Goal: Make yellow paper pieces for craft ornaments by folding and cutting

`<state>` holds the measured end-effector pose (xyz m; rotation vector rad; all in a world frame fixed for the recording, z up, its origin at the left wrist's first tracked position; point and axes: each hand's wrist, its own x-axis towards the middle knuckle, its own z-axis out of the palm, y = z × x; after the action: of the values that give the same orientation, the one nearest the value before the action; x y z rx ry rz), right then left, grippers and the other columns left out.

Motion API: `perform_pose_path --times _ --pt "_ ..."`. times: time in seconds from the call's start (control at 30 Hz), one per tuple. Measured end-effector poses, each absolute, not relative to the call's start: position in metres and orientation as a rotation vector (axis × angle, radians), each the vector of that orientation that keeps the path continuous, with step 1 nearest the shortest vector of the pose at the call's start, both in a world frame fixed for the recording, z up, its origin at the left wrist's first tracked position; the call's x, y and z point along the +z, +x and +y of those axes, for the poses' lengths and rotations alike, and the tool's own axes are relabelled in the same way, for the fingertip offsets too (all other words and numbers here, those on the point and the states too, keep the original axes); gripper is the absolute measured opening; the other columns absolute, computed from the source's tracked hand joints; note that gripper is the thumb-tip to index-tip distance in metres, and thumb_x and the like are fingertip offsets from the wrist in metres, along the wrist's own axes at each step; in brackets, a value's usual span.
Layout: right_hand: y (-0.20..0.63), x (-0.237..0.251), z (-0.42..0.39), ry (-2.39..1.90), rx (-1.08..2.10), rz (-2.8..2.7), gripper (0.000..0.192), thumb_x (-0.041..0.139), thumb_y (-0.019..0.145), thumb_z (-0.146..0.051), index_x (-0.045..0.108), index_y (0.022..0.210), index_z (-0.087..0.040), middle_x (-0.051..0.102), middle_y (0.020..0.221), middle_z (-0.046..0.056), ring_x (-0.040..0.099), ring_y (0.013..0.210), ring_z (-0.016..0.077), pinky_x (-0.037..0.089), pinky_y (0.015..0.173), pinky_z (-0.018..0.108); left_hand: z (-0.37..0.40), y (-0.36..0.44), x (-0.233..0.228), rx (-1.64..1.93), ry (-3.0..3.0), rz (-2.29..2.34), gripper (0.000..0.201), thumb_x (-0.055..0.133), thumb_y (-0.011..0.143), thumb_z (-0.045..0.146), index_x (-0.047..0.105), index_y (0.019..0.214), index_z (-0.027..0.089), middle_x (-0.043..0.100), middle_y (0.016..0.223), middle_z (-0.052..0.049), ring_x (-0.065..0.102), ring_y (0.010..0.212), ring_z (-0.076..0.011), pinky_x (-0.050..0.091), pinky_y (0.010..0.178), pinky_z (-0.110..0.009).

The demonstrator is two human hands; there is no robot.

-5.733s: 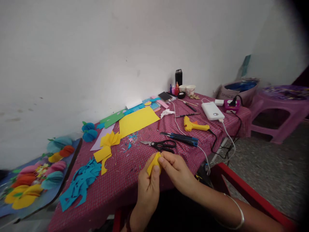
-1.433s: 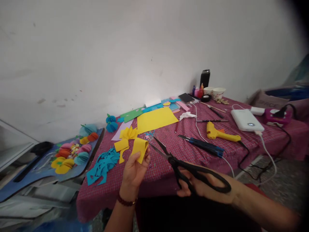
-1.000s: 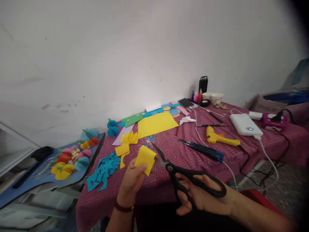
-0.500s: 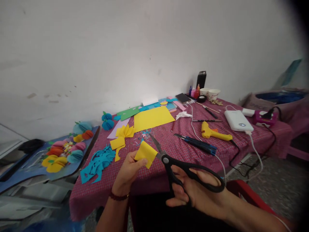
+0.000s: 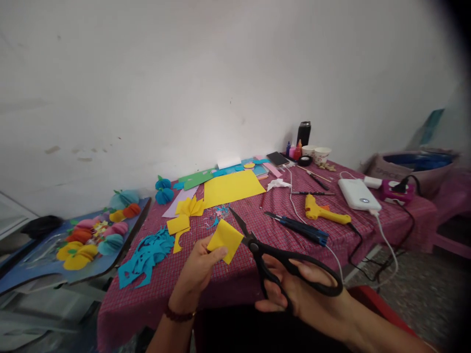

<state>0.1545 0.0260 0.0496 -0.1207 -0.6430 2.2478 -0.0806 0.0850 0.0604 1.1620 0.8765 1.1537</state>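
My left hand [image 5: 200,264] pinches a small folded piece of yellow paper [image 5: 227,240] between thumb and fingers, above the table's front edge. My right hand [image 5: 290,287] has its fingers through the handles of black-handled scissors [image 5: 259,250]. The scissor blades are spread apart, and the lower one meets or passes behind the paper's right edge; which, I cannot tell. Left of my left hand lie yellow paper offcuts [image 5: 178,225] and a heap of blue paper scraps [image 5: 147,257]. A large yellow sheet [image 5: 235,189] lies beyond.
On the checked tablecloth [image 5: 235,272] to the right are a utility knife [image 5: 298,228], a yellow glue gun [image 5: 324,211] and a white power bank [image 5: 358,193] with cables. Coloured paper fruit shapes [image 5: 79,255] sit on a blue board at left. A black bottle [image 5: 303,133] stands at the back.
The view has tilted up a little, so the table sits lower. The yellow paper has turned slightly and shifted right, towards the scissors. Both hands keep their hold.
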Motion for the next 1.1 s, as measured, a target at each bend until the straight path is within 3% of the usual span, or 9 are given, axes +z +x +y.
perform_pose_path --times 0.23,0.37,0.47,0.53,0.67,0.83,0.93,1.0,1.1 --pt "0.153 0.05 0.024 -0.098 2.234 -0.63 0.05 0.069 0.079 -0.042 0.063 0.12 -0.014 0.059 0.089 0.005 0.054 0.077 0.0145 0.031 0.106 0.057 0.083 -0.072 0.06 1.159 1.1 0.851 0.028 0.082 0.061 0.034 0.074 0.078 0.013 0.069 0.07 -0.005 0.058 0.064 -0.0142 0.043 0.062 -0.024" --pt "0.153 0.051 0.02 -0.132 2.19 -0.676 0.05 0.069 0.079 -0.043 0.063 0.12 -0.014 0.059 0.086 0.004 0.053 0.074 0.013 0.038 0.102 0.054 0.081 -0.067 0.061 1.171 1.035 0.807 0.029 0.084 0.059 0.033 0.074 0.079 0.015 0.069 0.07 -0.003 0.056 0.059 -0.0115 0.043 0.06 -0.022" --pt "0.153 0.049 0.019 -0.177 2.164 -0.726 0.045 0.068 0.081 -0.04 0.063 0.118 -0.014 0.056 0.081 0.002 0.049 0.064 0.009 0.053 0.083 0.042 0.083 -0.069 0.061 1.187 1.059 0.807 0.028 0.084 0.059 0.033 0.074 0.076 0.014 0.068 0.067 -0.002 0.056 0.059 -0.0115 0.042 0.059 -0.022" --pt "0.152 0.046 0.02 -0.2 2.151 -0.765 0.039 0.067 0.083 -0.037 0.063 0.114 -0.014 0.054 0.076 0.001 0.046 0.058 0.0067 0.057 0.067 0.031 0.085 -0.074 0.06 1.191 1.084 0.813 0.026 0.083 0.059 0.033 0.073 0.075 0.014 0.067 0.065 -0.002 0.054 0.057 -0.0111 0.042 0.058 -0.022" --pt "0.148 0.043 0.02 -0.252 2.129 -0.885 0.03 0.066 0.086 -0.036 0.062 0.108 -0.016 0.051 0.072 -0.002 0.04 0.05 0.0033 0.051 0.048 0.017 0.087 -0.08 0.057 1.165 1.137 0.809 0.026 0.08 0.064 0.03 0.074 0.083 0.013 0.069 0.07 -0.003 0.056 0.061 -0.012 0.044 0.062 -0.023" --pt "0.153 0.05 0.029 -0.382 1.95 -1.051 0.034 0.065 0.085 -0.046 0.061 0.105 -0.019 0.049 0.071 -0.003 0.035 0.046 0.0025 0.046 0.041 0.015 0.087 -0.085 0.056 1.079 1.191 0.839 0.024 0.078 0.066 0.028 0.075 0.083 0.013 0.072 0.076 -0.005 0.06 0.066 -0.0141 0.046 0.065 -0.024" --pt "0.167 0.052 0.056 -0.67 1.585 -1.383 0.046 0.065 0.084 -0.046 0.057 0.122 -0.022 0.056 0.073 -0.002 0.048 0.049 0.0071 0.049 0.047 0.02 0.093 -0.104 0.061 1.186 1.157 0.96 0.026 0.079 0.061 0.028 0.073 0.082 0.012 0.072 0.076 -0.006 0.06 0.065 -0.0151 0.047 0.063 -0.026" --pt "0.178 0.049 0.08 -0.92 1.198 -1.699 0.047 0.065 0.085 -0.035 0.055 0.129 -0.023 0.065 0.092 0.004 0.063 0.074 0.0153 0.056 0.071 0.031 0.103 -0.127 0.069 1.322 1.123 1.079 0.031 0.079 0.061 0.026 0.07 0.088 0.013 0.072 0.081 -0.005 0.061 0.066 -0.0143 0.048 0.063 -0.025" --pt "0.185 0.038 0.114 -1.104 0.666 -2.187 0.043 0.058 0.087 -0.022 0.057 0.13 -0.024 0.064 0.114 0.009 0.061 0.103 0.0255 0.048 0.093 0.046 0.135 -0.168 0.084 1.428 1.162 1.285 0.036 0.077 0.061 0.022 0.064 0.094 0.018 0.07 0.087 -0.001 0.062 0.071 -0.0143 0.049 0.064 -0.025"
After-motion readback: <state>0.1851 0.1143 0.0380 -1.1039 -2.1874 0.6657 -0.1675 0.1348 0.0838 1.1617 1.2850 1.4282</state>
